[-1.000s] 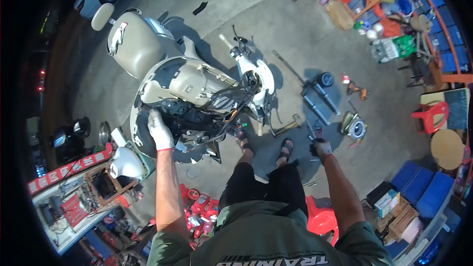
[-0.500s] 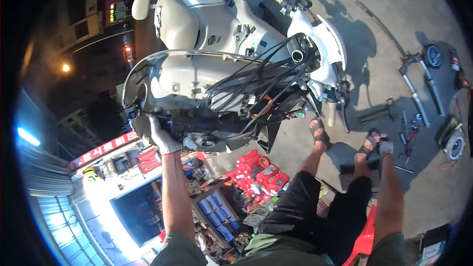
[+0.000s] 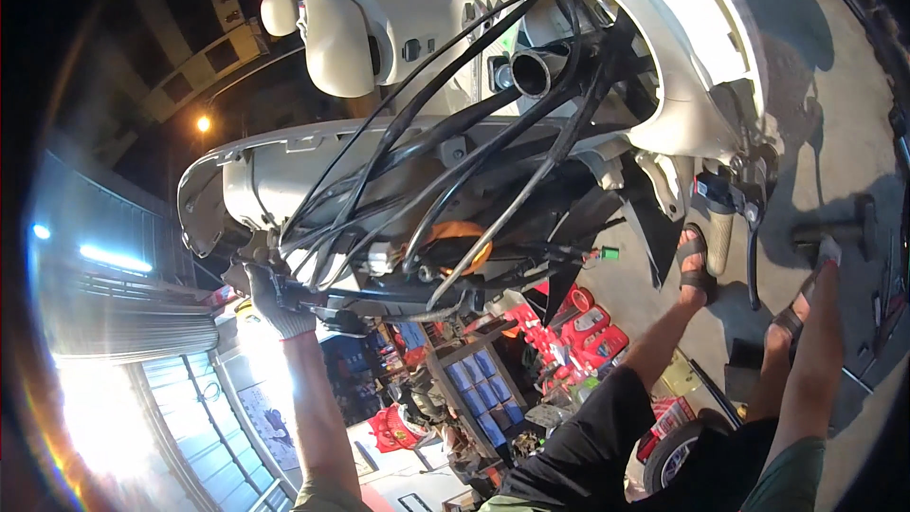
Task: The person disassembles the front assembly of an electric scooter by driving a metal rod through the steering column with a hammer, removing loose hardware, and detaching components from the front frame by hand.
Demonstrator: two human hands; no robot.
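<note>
A partly stripped scooter (image 3: 246, 190) lies before me, its pale panels off-white and a bundle of black cables (image 3: 379, 161) spilling from the steering head tube (image 3: 534, 73). My left hand (image 3: 277, 303), in a whitish knit glove, is closed round a dark part of the scooter's frame at the near left end. Low on the right, my gloved right hand (image 3: 828, 250) is down beside a dark T-shaped tool (image 3: 842, 229) on the floor, possibly a hammer. Its fingers are too small to make out, and whether it touches the tool is unclear.
Beyond stands another pale scooter (image 3: 398, 9). The white front cover (image 3: 706, 28) and handlebar grip (image 3: 720, 245) jut out at right, close to my sandalled foot (image 3: 697, 265). Red cases (image 3: 592, 332) and a tray of blue bins (image 3: 482, 389) lie below the scooter.
My view has come closer and shifted, so the scooter's front looks larger. My right hand has moved from beside my foot to the T-shaped tool. My left hand stays on the frame.
</note>
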